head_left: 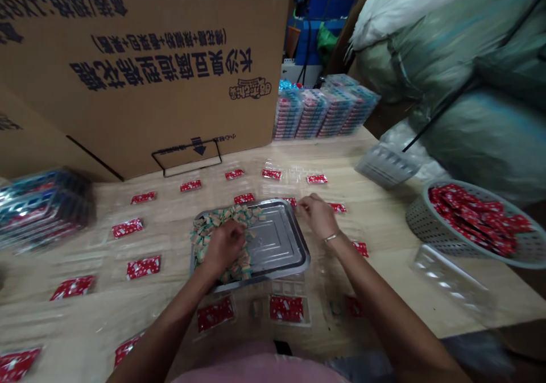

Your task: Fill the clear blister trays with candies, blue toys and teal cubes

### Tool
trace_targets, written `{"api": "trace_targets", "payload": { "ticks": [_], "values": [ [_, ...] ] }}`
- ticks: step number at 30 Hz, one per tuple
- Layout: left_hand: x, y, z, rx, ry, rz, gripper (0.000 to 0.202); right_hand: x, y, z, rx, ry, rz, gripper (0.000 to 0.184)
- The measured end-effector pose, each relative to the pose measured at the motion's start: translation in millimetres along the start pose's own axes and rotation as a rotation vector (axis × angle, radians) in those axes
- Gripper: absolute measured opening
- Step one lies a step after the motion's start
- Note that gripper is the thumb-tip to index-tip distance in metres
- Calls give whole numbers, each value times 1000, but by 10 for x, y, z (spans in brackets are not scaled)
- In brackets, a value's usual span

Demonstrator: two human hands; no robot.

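Observation:
My left hand is over the left half of a metal tray, its fingers curled together among many small tan-and-green pieces. What those fingers hold is hidden. Just past the tray's right rim is my right hand, thumb and fingers pinched together above a clear plastic blister tray, beside a red printed packet. Anything in that pinch is too small to make out. More clear blister trays lie around the metal tray, many with a red packet in them.
A large cardboard box stands along the back. Stacked filled packs are behind on the right, with another stack at left. A basket of red packets and a loose blister tray sit right. Big sacks lean beyond.

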State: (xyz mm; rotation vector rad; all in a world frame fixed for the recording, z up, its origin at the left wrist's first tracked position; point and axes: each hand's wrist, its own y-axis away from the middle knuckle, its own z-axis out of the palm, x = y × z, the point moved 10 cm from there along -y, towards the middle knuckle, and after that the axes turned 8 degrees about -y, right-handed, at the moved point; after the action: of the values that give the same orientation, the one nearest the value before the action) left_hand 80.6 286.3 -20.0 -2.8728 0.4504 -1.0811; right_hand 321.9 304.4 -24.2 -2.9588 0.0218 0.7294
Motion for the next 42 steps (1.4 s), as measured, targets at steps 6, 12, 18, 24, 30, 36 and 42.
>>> {"api": "trace_targets", "payload": {
  "ticks": [6, 12, 18, 24, 30, 36, 42],
  "values": [
    [-362, 200, -47, -19, 627, -366, 29, -1023, 242, 682, -286, -171, -219, 9],
    [-320, 251, -3, -152, 526, -368, 14, -1092, 330, 864, -402, -244, -255, 9],
    [-25, 18, 128, -198, -158, -98, 19, -946, 428, 770, -367, -284, -261, 28],
    [10, -20, 214, -222, -125, -96, 19, -874, 413, 748, -378, -501, -168, 16],
    [-267, 133, -78, -17, 102, -205, 21, -1123, 189, 956, -420, -329, -160, 13],
    [-339, 366, -164, -21, 76, -234, 16, -1135, 212, 881, -403, -331, -211, 16],
    [115, 159, 299, -375, -483, 57, 28, -773, 434, 713, -362, -493, -133, 7]
  ]
}}
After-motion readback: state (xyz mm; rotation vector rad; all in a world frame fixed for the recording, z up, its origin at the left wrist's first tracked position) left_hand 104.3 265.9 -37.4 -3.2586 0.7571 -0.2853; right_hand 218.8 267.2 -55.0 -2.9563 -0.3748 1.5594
